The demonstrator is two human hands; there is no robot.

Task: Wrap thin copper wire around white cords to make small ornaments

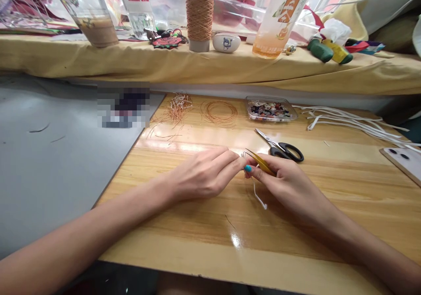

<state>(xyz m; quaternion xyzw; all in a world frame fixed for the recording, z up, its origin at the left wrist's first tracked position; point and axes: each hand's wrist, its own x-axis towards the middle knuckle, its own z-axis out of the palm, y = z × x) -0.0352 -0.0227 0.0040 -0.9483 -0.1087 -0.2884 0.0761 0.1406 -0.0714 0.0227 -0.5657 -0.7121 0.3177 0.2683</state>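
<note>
My left hand (pixel 210 172) is closed, its fingertips pinching a small white cord (pixel 258 195) whose knotted end hangs down over the table. My right hand (pixel 279 174) meets it fingertip to fingertip. Yellow tweezers (pixel 263 163) lie in the right hand's grip, their thin dark points directed up and left. The right thumb and finger are also at the cord. What exactly sits between the fingertips is mostly hidden. Just beyond the right hand lie black-handled scissors (pixel 279 147), blades slightly apart.
Behind the hands lie a coil of orange thread (pixel 219 112), a bundle of orange and white strands (pixel 178 110), a clear tray (pixel 271 119) of beads, and white cords (pixel 348 123). A phone (pixel 403 160) is at right. Bottles and a thread spool (pixel 199 12) stand on the cloth-covered ledge (pixel 158 65).
</note>
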